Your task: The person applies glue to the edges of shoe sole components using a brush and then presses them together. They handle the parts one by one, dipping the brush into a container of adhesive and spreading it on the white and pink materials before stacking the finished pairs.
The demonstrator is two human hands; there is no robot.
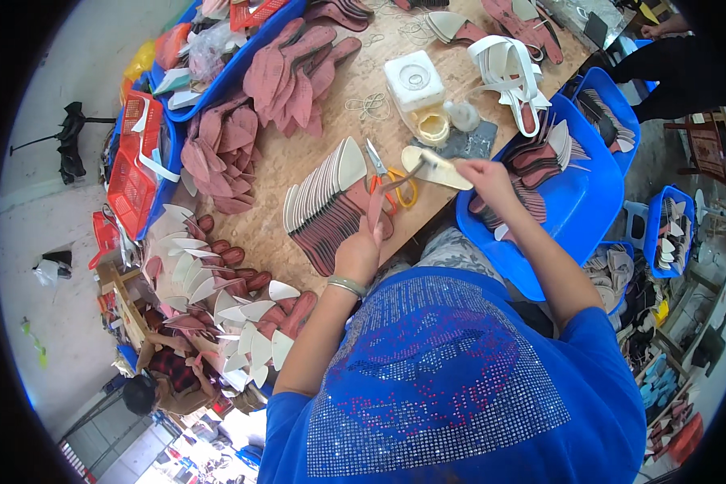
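Observation:
My left hand is closed around a slim reddish-brown shoe-sole piece that slants up to the right. Its far end meets a pale cream oval piece; whether the two are joined, I cannot tell. The fingers of my right hand are pinched at the right of the cream piece, on what looks like a small brush lying across it. Orange-handled scissors lie just behind my left hand. Left of them, a neat row of cream-tipped insoles fans across the table.
A white block and an open pot of yellowish paste stand beyond my hands. Reddish sole pieces pile at the left. Blue tubs stand at right, beside white straps. Other people work nearby.

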